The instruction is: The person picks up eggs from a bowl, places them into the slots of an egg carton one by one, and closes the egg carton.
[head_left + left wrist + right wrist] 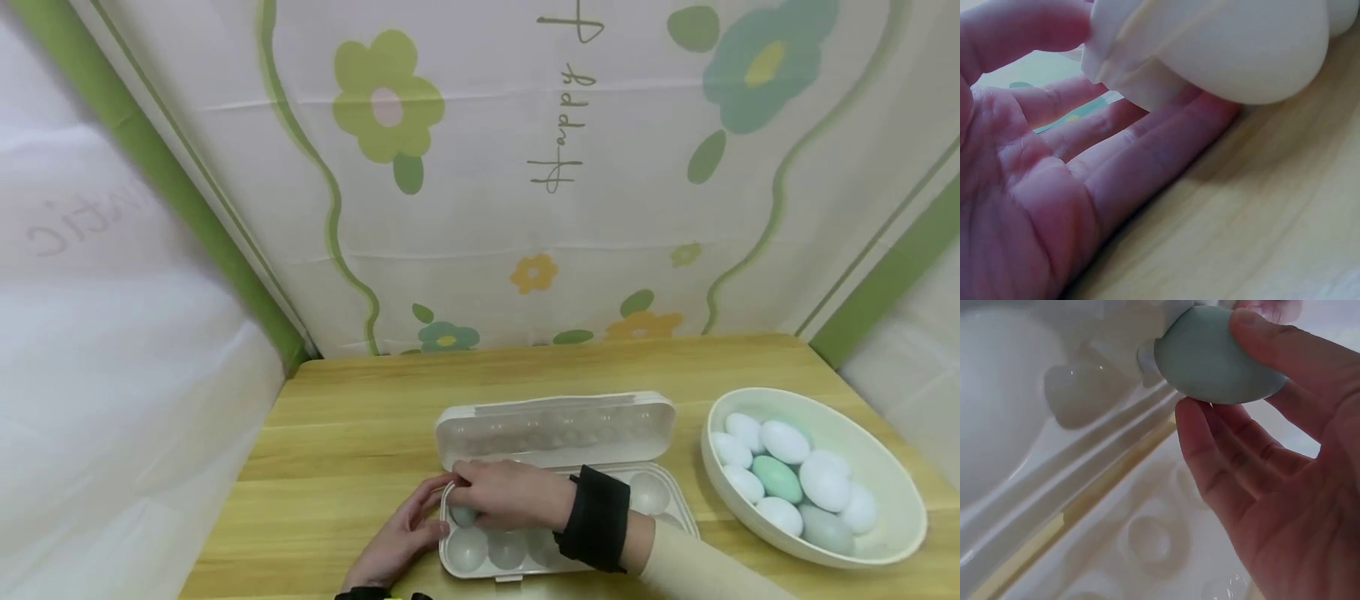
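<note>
A white plastic egg box (510, 568) lies with its lid (555, 429) raised at the back. At its back left corner my right hand (517, 493) pinches a pale green egg (1216, 359) between thumb and fingertips. Only a sliver of that egg shows in the head view; whether it touches the cup cannot be told. The left hand (401, 533) holds the box's left end, thumb at the rim and fingers (1147, 150) along the side and beneath. Several round cups show in the front row; my right hand and wrist hide part of the back row.
A cream bowl (896, 517) to the right of the box holds several white and green eggs (777, 478). Both stand on a wooden table (337, 442). Printed fabric (480, 208) hangs behind the table, with white fabric at the sides.
</note>
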{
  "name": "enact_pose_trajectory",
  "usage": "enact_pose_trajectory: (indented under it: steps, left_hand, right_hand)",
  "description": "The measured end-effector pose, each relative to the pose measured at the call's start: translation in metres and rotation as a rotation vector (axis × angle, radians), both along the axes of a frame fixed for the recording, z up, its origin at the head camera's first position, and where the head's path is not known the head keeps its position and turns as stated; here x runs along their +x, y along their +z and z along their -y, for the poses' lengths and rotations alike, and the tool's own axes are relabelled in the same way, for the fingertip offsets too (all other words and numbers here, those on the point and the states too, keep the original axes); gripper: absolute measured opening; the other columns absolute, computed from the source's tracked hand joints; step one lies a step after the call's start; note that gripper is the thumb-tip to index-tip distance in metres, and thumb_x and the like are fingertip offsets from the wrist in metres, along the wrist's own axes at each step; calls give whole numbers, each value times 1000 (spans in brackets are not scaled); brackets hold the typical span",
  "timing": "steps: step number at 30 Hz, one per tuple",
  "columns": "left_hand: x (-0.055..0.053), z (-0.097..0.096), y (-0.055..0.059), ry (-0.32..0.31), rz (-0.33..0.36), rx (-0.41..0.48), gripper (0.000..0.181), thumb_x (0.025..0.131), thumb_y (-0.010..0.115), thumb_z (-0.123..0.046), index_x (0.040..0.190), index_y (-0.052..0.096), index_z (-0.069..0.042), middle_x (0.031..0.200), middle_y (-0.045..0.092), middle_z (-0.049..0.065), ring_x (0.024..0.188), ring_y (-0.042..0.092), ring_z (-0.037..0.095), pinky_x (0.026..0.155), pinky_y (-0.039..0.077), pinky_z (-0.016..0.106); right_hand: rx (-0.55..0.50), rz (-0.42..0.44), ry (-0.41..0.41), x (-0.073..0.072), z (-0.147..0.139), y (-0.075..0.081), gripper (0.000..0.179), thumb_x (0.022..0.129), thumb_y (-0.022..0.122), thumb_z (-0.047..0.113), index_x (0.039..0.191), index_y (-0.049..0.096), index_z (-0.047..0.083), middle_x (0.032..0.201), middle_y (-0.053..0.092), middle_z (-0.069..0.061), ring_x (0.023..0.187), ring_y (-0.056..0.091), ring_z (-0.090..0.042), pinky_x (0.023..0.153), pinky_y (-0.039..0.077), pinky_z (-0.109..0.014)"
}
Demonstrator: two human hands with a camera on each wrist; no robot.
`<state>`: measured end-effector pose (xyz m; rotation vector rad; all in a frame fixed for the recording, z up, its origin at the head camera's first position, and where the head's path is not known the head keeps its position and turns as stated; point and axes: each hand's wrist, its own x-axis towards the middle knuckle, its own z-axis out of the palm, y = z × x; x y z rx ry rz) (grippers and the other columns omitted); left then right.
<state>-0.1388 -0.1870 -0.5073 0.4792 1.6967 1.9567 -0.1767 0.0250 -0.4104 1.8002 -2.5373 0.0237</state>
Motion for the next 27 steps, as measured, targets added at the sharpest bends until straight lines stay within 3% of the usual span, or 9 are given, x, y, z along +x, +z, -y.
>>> enact_pose_trajectory:
  steps: [8,15,27]
  left_hand:
    - [-3,-1,-2,-17,3,16,55,93,47,-1,142,25,-11,149,18,26,121,45,25,89,48,33]
    - [1,2,-1,1,3,14,57,92,47,-1,143,22,-9,149,13,30,118,47,25,89,47,30]
    - [1,3,1,-3,-41,-11,57,92,47,-2,143,22,-8,149,18,27,121,43,20,92,45,31]
  right_hand:
    - [8,-102,-32,1,2,-7,26,77,71,23,101,62,23,95,54,5,81,51,-7,65,45,-17]
    - [0,-104,-47,1,5,-12,29,79,68,20,106,57,19,96,57,5,81,52,-7,67,48,-19]
    - [-7,-79,-31,-2,5,-14,28,82,67,16,108,59,22,101,63,9,84,53,-5,70,47,-17]
